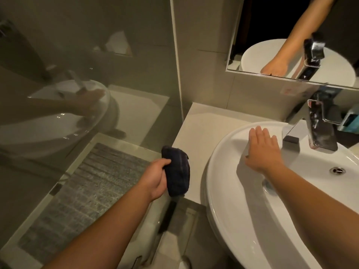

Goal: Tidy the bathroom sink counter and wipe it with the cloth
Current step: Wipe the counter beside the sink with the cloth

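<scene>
My left hand [155,177] grips a dark blue bunched cloth [177,170] at the left front edge of the pale counter [202,123]. The cloth hangs partly over that edge. My right hand [262,150] lies flat and open, fingers spread, on the far inner wall of the white round basin [219,181], just left of the chrome tap [318,125]. Nothing is in my right hand.
A glass shower screen [87,74] stands left of the counter, with a grey stone mat [81,187] on the floor behind it. A mirror [291,35] hangs above the tap. A teal object [351,119] sits behind the tap at the right. The basin drain [269,186] is near my right forearm.
</scene>
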